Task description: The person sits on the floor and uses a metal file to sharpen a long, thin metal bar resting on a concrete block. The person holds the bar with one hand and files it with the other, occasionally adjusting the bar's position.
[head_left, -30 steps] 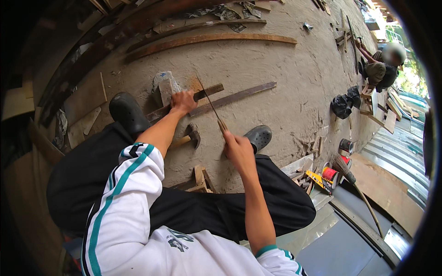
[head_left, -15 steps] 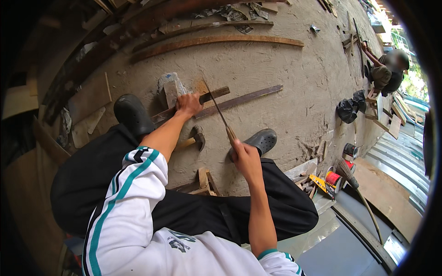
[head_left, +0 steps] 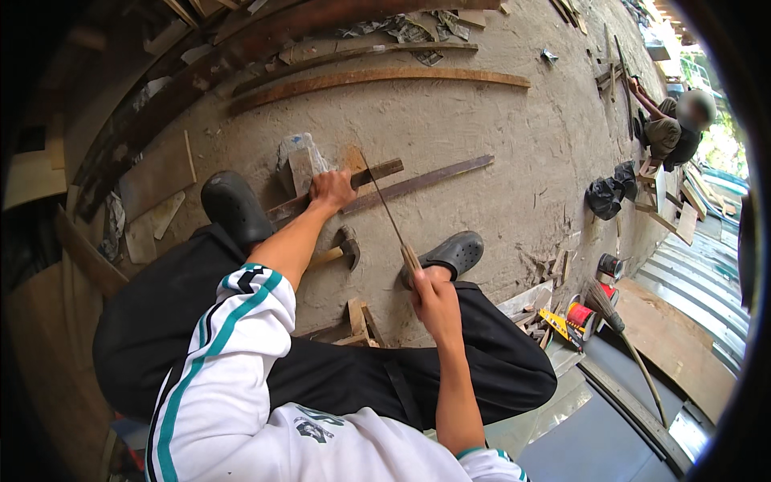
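Note:
My left hand (head_left: 332, 191) is closed around a dark wooden strip (head_left: 377, 172), pressing it beside an upright wood block (head_left: 302, 171). The strip's free end sticks out to the right of my fist. In my right hand (head_left: 436, 305) is the wooden handle of a handsaw (head_left: 389, 213), fingers wrapped round it. Its thin blade, seen nearly edge-on, crosses the strip near that end. Orange-brown sawdust (head_left: 352, 156) lies just beyond. A second dark strip (head_left: 434, 181) rests on the ground, and a hammer (head_left: 347, 249) lies between my legs.
Long boards (head_left: 385, 76) lie on the far ground. Scrap wood (head_left: 357, 321) sits close to my lap. At right are a broom (head_left: 606, 305), cans (head_left: 580, 312), a yellow tool (head_left: 558, 325) and a black bag (head_left: 606, 197). Another person (head_left: 679, 128) crouches at far right.
My right hand has drawn back toward my body, and the saw blade has slid nearer with it. My left hand keeps its hold on the strip.

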`<state>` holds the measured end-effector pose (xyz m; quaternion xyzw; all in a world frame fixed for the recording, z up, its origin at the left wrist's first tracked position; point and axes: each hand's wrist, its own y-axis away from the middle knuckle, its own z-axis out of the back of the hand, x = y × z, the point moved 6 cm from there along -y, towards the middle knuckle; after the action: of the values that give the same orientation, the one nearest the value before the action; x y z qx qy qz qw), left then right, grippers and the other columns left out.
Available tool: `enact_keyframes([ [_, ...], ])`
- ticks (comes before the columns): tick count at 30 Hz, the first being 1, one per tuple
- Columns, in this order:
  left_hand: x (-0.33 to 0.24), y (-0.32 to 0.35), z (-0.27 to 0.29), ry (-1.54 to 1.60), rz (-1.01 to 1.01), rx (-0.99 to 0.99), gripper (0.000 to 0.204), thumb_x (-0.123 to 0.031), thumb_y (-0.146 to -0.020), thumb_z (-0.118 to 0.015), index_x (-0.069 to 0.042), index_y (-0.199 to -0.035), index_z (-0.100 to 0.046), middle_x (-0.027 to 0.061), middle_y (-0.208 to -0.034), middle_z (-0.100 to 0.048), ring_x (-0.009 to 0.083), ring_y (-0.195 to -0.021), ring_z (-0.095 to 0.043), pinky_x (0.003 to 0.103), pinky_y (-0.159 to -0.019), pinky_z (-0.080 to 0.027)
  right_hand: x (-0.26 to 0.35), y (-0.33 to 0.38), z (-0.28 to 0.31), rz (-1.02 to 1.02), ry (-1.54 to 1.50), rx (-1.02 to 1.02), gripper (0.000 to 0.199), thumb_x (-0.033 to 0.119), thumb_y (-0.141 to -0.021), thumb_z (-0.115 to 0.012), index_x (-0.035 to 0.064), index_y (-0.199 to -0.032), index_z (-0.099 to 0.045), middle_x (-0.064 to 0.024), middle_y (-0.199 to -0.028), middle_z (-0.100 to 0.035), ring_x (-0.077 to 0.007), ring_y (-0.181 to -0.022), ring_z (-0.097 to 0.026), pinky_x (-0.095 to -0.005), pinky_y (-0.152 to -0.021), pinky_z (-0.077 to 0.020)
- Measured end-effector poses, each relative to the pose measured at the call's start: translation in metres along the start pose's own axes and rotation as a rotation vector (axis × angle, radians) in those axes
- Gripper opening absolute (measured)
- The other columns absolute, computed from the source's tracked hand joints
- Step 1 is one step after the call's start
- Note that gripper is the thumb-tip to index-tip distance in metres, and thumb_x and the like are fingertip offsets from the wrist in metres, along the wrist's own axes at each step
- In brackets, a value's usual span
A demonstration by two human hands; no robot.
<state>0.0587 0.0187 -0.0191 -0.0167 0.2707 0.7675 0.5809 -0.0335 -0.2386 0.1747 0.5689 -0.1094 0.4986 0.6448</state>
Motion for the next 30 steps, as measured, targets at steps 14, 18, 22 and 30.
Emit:
enact_keyframes([
  [14, 0.012, -0.002, -0.007, -0.053, 0.026, 0.023, 0.025, -0.028, -0.079, -0.071, -0.008, -0.093, -0.071, 0.0188, -0.082, -0.072, 0.0352, -0.079, -0.073, 0.047, -0.066, -0.059, 0.004, 0.001, -0.005, -0.022, -0.001, -0.025, 0.054, 0.043, -0.1, -0.055, 0.0018, -0.064, -0.055, 0.0004, -0.055, -0.047, -0.0092, -0.048, -0.043, -0.0278, -0.047, -0.0311],
  [18, -0.006, 0.003, 0.002, -0.045, -0.006, -0.001, 0.024, -0.026, -0.079, -0.07, -0.007, -0.095, -0.072, 0.0192, -0.083, -0.072, 0.0348, -0.079, -0.073, 0.047, -0.064, -0.059, -0.013, -0.002, -0.001, 0.058, 0.04, -0.126, 0.055, 0.044, -0.1, -0.054, 0.0018, -0.065, -0.056, 0.0004, -0.055, -0.047, -0.0094, -0.049, -0.042, -0.0281, -0.047, -0.0313],
  [22, -0.002, -0.002, -0.005, -0.056, -0.031, -0.055, 0.026, -0.025, -0.079, -0.069, -0.007, -0.098, -0.073, 0.0202, -0.084, -0.072, 0.0357, -0.079, -0.073, 0.048, -0.064, -0.059, -0.027, -0.109, -0.055, 0.081, -0.049, -0.045, 0.055, 0.047, -0.099, -0.053, 0.0044, -0.064, -0.056, 0.0, -0.054, -0.048, -0.0108, -0.046, -0.043, -0.0304, -0.044, -0.0312],
  [30, 0.003, -0.004, 0.002, -0.029, 0.015, -0.023, 0.028, -0.028, -0.077, -0.071, -0.007, -0.096, -0.072, 0.0199, -0.082, -0.072, 0.0365, -0.08, -0.073, 0.048, -0.065, -0.059, -0.003, 0.007, 0.003, 0.032, 0.051, -0.033, 0.055, 0.045, -0.101, -0.052, 0.0042, -0.065, -0.056, 0.0009, -0.054, -0.046, -0.0091, -0.047, -0.041, -0.0281, -0.045, -0.0309],
])
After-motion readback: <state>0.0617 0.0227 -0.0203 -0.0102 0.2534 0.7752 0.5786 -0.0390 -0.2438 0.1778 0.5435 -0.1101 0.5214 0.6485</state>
